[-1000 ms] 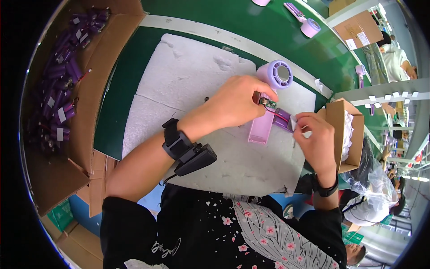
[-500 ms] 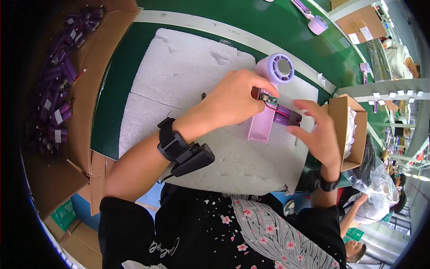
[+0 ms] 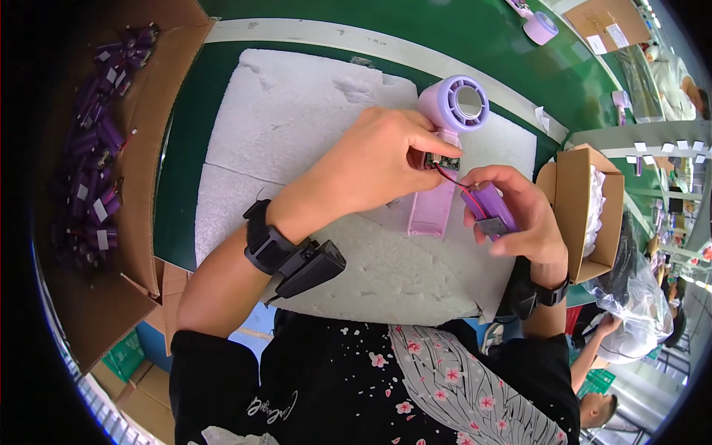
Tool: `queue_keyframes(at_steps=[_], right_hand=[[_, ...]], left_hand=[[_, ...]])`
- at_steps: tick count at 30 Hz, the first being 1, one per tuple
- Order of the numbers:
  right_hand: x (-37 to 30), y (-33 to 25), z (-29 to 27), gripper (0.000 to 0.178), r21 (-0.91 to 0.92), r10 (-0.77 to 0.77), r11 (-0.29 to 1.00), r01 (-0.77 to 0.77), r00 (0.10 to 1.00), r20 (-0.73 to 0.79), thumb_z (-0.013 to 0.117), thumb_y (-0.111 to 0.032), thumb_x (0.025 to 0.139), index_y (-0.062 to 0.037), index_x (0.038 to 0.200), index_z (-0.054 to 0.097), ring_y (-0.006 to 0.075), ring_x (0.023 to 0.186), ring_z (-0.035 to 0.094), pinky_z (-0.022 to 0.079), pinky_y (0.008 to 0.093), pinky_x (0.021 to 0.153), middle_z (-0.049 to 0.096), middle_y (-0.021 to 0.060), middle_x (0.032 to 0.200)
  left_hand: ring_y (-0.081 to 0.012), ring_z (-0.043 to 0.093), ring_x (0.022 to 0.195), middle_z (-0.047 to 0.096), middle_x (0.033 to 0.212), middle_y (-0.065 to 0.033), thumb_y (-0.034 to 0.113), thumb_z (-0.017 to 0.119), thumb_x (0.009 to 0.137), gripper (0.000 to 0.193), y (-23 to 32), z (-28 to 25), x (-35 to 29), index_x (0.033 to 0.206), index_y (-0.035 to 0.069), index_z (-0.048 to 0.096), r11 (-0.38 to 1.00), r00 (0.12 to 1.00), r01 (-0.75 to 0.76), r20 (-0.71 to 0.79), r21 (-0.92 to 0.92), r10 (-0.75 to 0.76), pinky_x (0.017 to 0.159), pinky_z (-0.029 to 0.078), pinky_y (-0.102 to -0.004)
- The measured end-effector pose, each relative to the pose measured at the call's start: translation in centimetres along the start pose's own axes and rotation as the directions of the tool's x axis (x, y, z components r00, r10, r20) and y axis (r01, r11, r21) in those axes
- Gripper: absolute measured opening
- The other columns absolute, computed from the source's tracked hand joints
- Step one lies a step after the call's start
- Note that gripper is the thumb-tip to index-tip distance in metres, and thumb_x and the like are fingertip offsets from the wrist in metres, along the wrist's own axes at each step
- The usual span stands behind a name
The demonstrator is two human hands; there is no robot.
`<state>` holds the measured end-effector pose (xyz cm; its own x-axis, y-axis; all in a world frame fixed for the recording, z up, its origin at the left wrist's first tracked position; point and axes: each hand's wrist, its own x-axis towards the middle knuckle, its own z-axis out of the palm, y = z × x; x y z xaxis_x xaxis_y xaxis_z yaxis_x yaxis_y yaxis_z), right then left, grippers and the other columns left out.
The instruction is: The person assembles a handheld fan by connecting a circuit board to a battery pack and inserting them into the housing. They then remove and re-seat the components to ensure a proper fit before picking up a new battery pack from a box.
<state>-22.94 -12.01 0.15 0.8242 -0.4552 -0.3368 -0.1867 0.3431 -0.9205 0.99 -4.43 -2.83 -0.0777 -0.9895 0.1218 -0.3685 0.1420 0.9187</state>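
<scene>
A lilac handheld fan (image 3: 454, 104) lies on a white foam board (image 3: 297, 133), its round head away from me and its pink handle shell (image 3: 430, 211) toward me. My left hand (image 3: 386, 156) pinches a small green circuit board (image 3: 443, 161) at the top of that handle; its fingertips are partly hidden. Red and black wires run from the circuit board to a purple battery pack (image 3: 493, 208) with a dark square patch. To the right of the handle, my right hand (image 3: 534, 219) has its fingers around the pack.
At left stands a large cardboard box (image 3: 159, 148) with many purple batteries (image 3: 96, 141). A smaller carton (image 3: 597, 215) with white wrapping is at right. Beyond the foam runs a green conveyor belt (image 3: 415, 37) carrying another fan (image 3: 540, 28). A co-worker's arm (image 3: 593, 345) shows at lower right.
My right hand has closed around the battery pack, which has tilted and shifted slightly away from the handle. My left hand stays at the circuit board. The view has shifted slightly.
</scene>
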Motion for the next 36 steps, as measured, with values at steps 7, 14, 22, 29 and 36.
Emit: queue_keyframes(at_steps=[7, 14, 22, 29, 36], right_hand=[[-0.9, -0.3, 0.3, 0.099, 0.237, 0.024, 0.971, -0.026, 1.0, 0.015, 0.094, -0.008, 0.049, 0.0029, 0.136, 0.046, 0.0289, 0.093, 0.065, 0.054, 0.0325, 0.073, 0.046, 0.0161, 0.133], [-0.6, -1.0, 1.4, 0.083, -0.581, -0.266, 0.74, 0.337, 0.941, 0.208, 0.089, -0.004, 0.055, 0.0002, 0.13, 0.055, 0.0239, 0.099, 0.062, 0.053, 0.0345, 0.084, 0.055, 0.0149, 0.124], [0.1, 0.3, 3.8, 0.073, -0.768, -0.388, 0.573, 0.285, 0.92, 0.052, 0.087, -0.004, 0.057, -0.0009, 0.123, 0.056, 0.0289, 0.099, 0.062, 0.054, 0.0335, 0.082, 0.056, 0.0148, 0.119], [0.4, 0.7, 4.5, 0.074, -0.806, -0.459, 0.513, 0.295, 0.888, 0.033, 0.089, -0.004, 0.053, -0.0017, 0.121, 0.06, 0.0246, 0.098, 0.062, 0.053, 0.0336, 0.083, 0.059, 0.014, 0.121], [-0.1, 0.9, 4.8, 0.064, -0.843, -0.47, 0.463, 0.273, 0.882, 0.028, 0.088, -0.003, 0.052, 0.0, 0.112, 0.065, 0.0252, 0.096, 0.063, 0.054, 0.0343, 0.083, 0.057, 0.015, 0.127]], left_hand=[[-0.0218, 0.068, 0.089, 0.068, 0.104, -0.0131, -0.002, 0.069, 0.071, 0.037, 0.5, -0.1, 0.1, 0.107, 0.007, 0.073, 1.0, 1.0, 0.02, 0.005, 0.01, -0.02, 0.077, 0.055, -0.0298], [-0.0217, 0.069, 0.084, 0.069, 0.102, -0.013, -0.002, 0.068, 0.072, 0.035, 0.7, 0.2, -0.2, 0.106, 0.007, 0.073, 0.998, 0.999, 0.002, -0.038, 0.064, 0.001, 0.073, 0.055, -0.0292], [-0.0233, 0.07, 0.078, 0.071, 0.1, -0.0157, 0.0, 0.067, 0.075, 0.032, 0.3, 0.2, -0.1, 0.105, 0.007, 0.073, 0.991, 0.995, -0.076, -0.06, 0.107, 0.083, 0.07, 0.054, -0.0283], [-0.0354, 0.065, 0.071, 0.067, 0.089, -0.0206, 0.002, 0.065, 0.076, 0.022, 0.4, 0.2, -0.1, 0.097, 0.002, 0.073, 0.984, 0.982, -0.151, -0.102, 0.097, 0.161, 0.065, 0.053, -0.0383], [-0.0343, 0.065, 0.076, 0.067, 0.101, -0.0205, -0.003, 0.064, 0.079, 0.035, 1.3, -0.6, -0.2, 0.111, 0.007, 0.07, 0.949, 0.983, -0.182, 0.036, 0.257, 0.178, 0.067, 0.051, -0.035]])
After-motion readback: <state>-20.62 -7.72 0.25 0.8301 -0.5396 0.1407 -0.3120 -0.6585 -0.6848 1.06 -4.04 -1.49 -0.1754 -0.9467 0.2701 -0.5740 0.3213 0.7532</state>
